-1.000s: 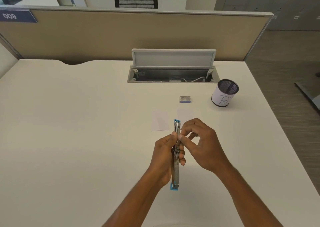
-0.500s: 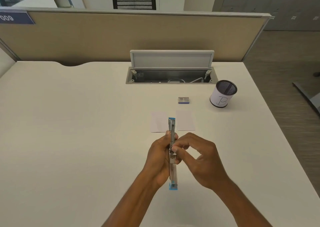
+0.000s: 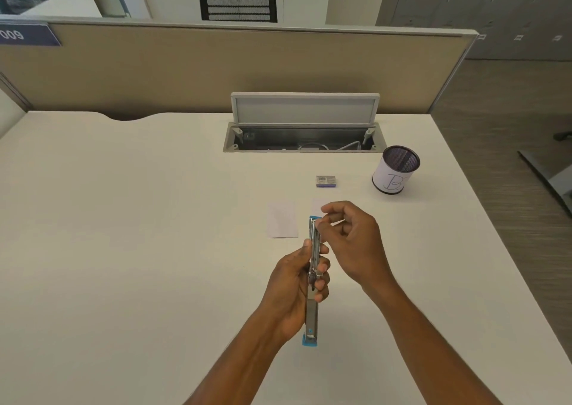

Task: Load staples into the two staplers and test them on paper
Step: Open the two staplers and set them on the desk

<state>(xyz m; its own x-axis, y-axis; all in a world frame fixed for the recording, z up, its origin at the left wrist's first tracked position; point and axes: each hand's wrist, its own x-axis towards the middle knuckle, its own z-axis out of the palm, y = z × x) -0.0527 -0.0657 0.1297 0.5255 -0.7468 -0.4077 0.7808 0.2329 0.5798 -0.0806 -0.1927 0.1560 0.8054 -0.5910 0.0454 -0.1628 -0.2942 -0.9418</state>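
Note:
A long metal stapler [image 3: 311,315] with blue ends is swung open into one straight line, pointing away from me above the white desk [image 3: 123,249]. My left hand [image 3: 292,284] grips it round the middle. My right hand [image 3: 356,243] pinches with thumb and forefinger at the stapler's far tip; whether staples lie between the fingers is hidden. A small staple box [image 3: 326,181] lies beyond the hands. One white paper slip [image 3: 282,223] lies flat just left of the stapler's tip, and a second slip [image 3: 318,205] is mostly hidden behind my right hand. Only one stapler is in view.
A mesh pen cup [image 3: 394,171] with a white label stands at the right, near the desk's right edge. An open cable tray [image 3: 305,141] with its lid [image 3: 305,109] raised sits at the back centre, in front of a beige partition [image 3: 216,64].
My right hand slid from the stapler's middle up to its far tip. My left hand kept its grip, and the stapler stayed in about the same place.

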